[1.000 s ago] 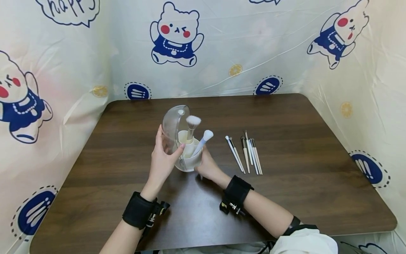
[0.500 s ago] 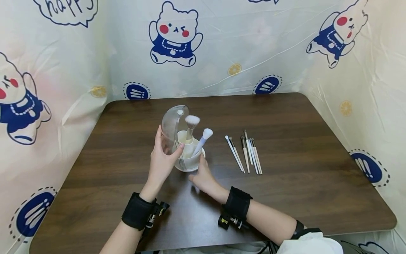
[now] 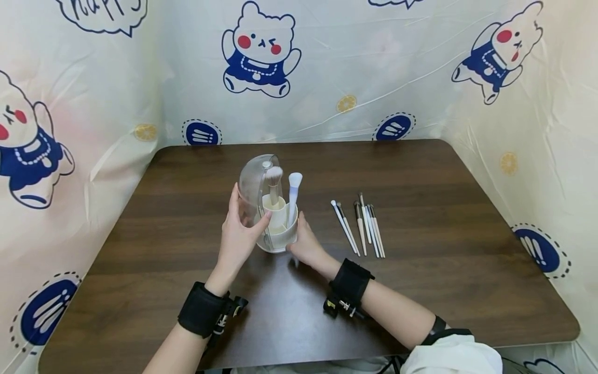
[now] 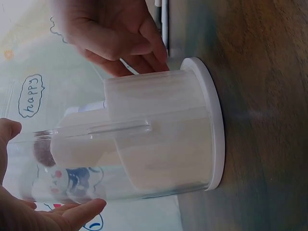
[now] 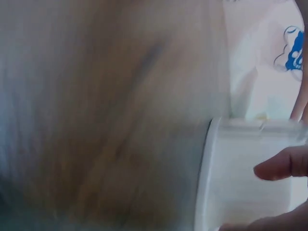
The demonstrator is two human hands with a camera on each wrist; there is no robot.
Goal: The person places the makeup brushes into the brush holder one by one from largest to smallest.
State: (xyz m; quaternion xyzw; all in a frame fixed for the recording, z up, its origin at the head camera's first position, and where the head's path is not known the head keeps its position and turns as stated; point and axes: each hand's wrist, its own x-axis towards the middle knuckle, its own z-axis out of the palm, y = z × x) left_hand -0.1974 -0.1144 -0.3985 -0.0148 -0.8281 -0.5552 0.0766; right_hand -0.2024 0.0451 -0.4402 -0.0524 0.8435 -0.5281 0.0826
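A white round brush holder [image 3: 283,240] stands upright on the table with a clear domed cover [image 3: 250,179] on its left side. My left hand [image 3: 239,228] holds this cover, thumb on one side and fingers on the other. At the holder's right wall, my right hand [image 3: 308,244] grips with curved fingers; in the right wrist view its thumb [image 5: 284,163] lies over the white wall. A fluffy makeup brush [image 3: 273,179] stands in the raised cup, partly behind the cover. Beside it, a pale blue-handled makeup brush [image 3: 294,192] stands nearly upright in a lower compartment.
Several slim makeup brushes [image 3: 366,226] lie in a loose row right of the holder. The dark wooden table [image 3: 448,249] reaches to a printed curtain [image 3: 336,62] at the back and sides.
My right hand slid toward the front of the holder, then returned to its right side. The holder turned, so the blue-handled brush shifted back and left, and the fluffy brush moved behind the cover.
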